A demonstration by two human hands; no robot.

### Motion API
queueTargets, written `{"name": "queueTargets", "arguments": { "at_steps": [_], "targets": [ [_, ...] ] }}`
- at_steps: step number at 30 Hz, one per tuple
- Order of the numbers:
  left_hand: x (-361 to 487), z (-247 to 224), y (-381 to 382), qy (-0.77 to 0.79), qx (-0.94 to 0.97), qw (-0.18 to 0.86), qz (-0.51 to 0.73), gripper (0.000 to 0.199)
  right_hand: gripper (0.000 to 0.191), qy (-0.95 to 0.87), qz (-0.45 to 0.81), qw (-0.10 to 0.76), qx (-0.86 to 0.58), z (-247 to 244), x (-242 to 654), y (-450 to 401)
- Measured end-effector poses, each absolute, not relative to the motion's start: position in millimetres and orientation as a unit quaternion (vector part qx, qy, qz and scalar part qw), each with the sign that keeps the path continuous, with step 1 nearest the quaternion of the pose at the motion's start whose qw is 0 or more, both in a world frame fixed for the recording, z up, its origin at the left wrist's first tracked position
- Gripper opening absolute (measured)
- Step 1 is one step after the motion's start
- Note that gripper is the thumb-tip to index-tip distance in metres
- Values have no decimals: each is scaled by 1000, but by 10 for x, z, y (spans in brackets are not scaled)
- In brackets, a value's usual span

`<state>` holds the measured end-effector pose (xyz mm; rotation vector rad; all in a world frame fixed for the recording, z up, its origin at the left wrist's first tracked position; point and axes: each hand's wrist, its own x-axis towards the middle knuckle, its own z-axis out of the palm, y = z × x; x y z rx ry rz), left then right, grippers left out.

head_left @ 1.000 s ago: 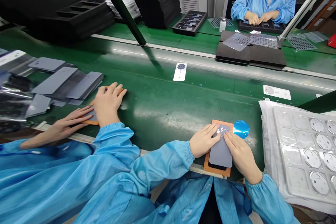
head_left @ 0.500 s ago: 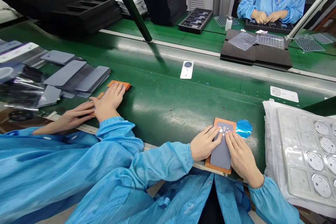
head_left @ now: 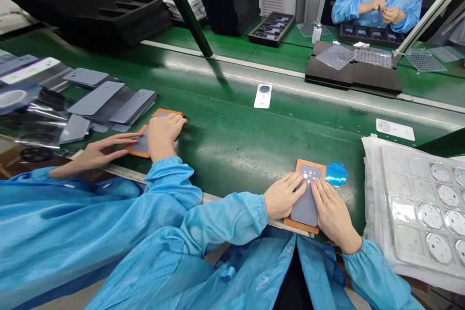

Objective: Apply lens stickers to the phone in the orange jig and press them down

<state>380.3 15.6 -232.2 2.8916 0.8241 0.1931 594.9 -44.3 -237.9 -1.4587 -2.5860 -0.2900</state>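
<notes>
A grey phone back panel (head_left: 304, 206) with camera holes near its top lies in an orange fixture (head_left: 302, 225) at the table's front edge. My left hand (head_left: 284, 195) rests on the panel's left side, fingers stretched out over it. From the right, my right hand (head_left: 332, 208) lies with straight fingers on the panel just below the holes. Neither hand is wrapped round anything. A shiny blue round film (head_left: 336, 175) is beside the fixture's upper right corner, above my right hand. What is under the fingertips is hidden.
To the left, a co-worker's hands (head_left: 165, 138) work at another orange fixture (head_left: 140, 149), near stacked grey panels (head_left: 96, 99). White cards (head_left: 262, 100) lie further back. A clear blister tray (head_left: 410, 240) of round pieces stands right. Across the table, another person handles something beside black trays (head_left: 370, 34).
My hands stay nearly still on the panel. The neighbour's hands have moved apart, showing more of their fixture. The person opposite has raised their hands off the tray. The view has shifted slightly.
</notes>
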Motion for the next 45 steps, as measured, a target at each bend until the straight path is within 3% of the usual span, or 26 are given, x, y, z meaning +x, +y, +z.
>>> {"name": "queueTargets", "arguments": {
  "at_steps": [4, 8, 11, 13, 17, 21, 25, 27, 30, 34, 37, 42, 45],
  "targets": [
    [3699, -2292, 327, 274, 932, 215, 103, 67, 51, -862, -74, 160, -476, -2397, 6020, -417],
    [3804, -2201, 386, 375, 745, 446, 326, 72, 40, -768, 116, 398, -489, -2330, 6051, -412],
    [4044, -2022, 253, 359, 599, 575, 427, 46, 31, -560, 320, 593, -482, -2285, 5983, -407],
    [4195, -1868, 138, 347, 598, 563, 452, 22, 30, -462, 392, 651, -458, -2288, 5935, -386],
    [4336, -1634, -4, 317, 682, 384, 536, 5, 41, -464, 443, 631, -437, -2344, 5920, -325],
    [4362, -1575, -18, 291, 753, 217, 549, 7, 47, -450, 474, 612, -445, -2366, 5937, -313],
    [4400, -1598, -14, 291, 771, 167, 541, 13, 43, -399, 500, 639, -426, -2296, 5874, -323],
    [4386, -1614, 10, 303, 761, 201, 537, 16, 36, -396, 489, 656, -417, -2218, 5847, -313],
    [4279, -1637, 110, 352, 730, 330, 483, 15, 15, -392, 436, 672, -452, -2048, 5852, -286],
    [4087, -1693, 303, 378, 668, 528, 364, 19, 22, -457, 347, 599, -559, -1772, 5876, -276],
    [4043, -1780, 387, 333, 579, 639, 382, 31, 22, -573, 270, 521, -572, -1584, 5826, -283],
    [4076, -1925, 395, 249, 490, 687, 476, 41, 6, -700, 170, 491, -489, -1419, 5681, -273],
    [4073, -1970, 400, 212, 481, 703, 480, 43, 8, -730, 132, 489, -458, -1394, 5636, -263]
  ]
}}
